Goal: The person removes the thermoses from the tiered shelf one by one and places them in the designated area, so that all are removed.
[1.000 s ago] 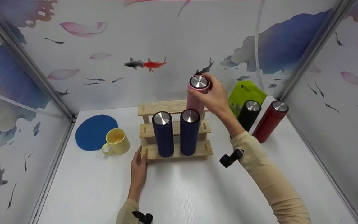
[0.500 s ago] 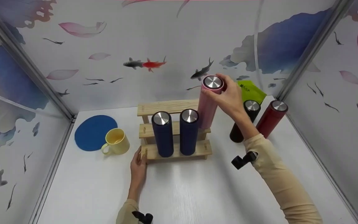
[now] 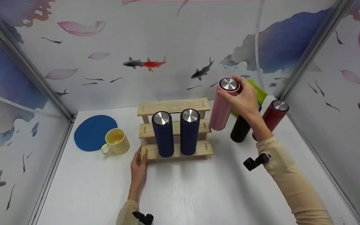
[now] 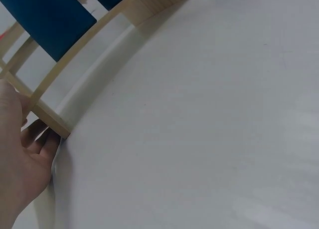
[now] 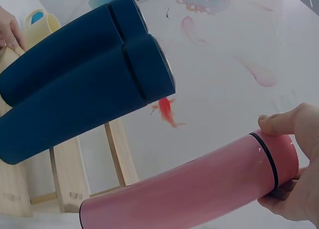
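My right hand point(image 3: 245, 98) grips a pink thermos bottle point(image 3: 221, 109) around its top, just below the steel lid. The bottle hangs slightly tilted beside the right end of a three-tier wooden rack point(image 3: 155, 107). On the rack's lowest tier stand two dark blue thermos bottles, the left one point(image 3: 164, 137) and the right one point(image 3: 190, 134). My left hand point(image 3: 139, 168) holds the front left corner of the rack; in the left wrist view its thumb lies over the wood and its fingers point(image 4: 49, 144) reach behind the end piece.
Right of the rack stand a black thermos bottle point(image 3: 240, 129) and a red thermos bottle point(image 3: 275, 114), both partly hidden by my right arm. A green pouch point(image 3: 259, 90) is behind them. At left are a yellow mug point(image 3: 119, 143) and a blue round mat point(image 3: 92, 134).
My right hand has carried the pink thermos bottle rightward, from over the rack's upper tiers to beyond its right end. The left hand stays on the rack corner.
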Tool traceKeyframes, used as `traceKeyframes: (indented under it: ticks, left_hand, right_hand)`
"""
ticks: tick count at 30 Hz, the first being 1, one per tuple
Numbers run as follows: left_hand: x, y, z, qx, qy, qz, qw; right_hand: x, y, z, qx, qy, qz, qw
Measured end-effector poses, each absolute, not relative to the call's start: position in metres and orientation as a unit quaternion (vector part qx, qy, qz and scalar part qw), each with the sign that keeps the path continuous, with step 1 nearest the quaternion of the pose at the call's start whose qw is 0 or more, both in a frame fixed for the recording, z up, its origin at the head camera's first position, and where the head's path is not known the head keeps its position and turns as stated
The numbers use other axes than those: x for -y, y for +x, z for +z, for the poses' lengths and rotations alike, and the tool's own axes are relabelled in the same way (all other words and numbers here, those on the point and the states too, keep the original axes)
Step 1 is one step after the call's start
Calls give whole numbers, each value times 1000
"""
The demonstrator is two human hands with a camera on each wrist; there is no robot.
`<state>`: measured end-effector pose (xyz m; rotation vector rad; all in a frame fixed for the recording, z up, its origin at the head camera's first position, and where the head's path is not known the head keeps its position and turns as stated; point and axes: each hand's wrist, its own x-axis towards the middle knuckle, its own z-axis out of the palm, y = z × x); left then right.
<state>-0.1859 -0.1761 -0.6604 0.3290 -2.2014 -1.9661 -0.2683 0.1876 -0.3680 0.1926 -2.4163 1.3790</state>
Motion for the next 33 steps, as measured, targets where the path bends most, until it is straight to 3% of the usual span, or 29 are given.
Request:
traceKeyframes:
  ticks: [33]
  left_hand:
    - [176, -185, -661, 726, 107, -673, 87]
  right_hand:
    - [-194, -275, -442, 874, 11, 458, 160]
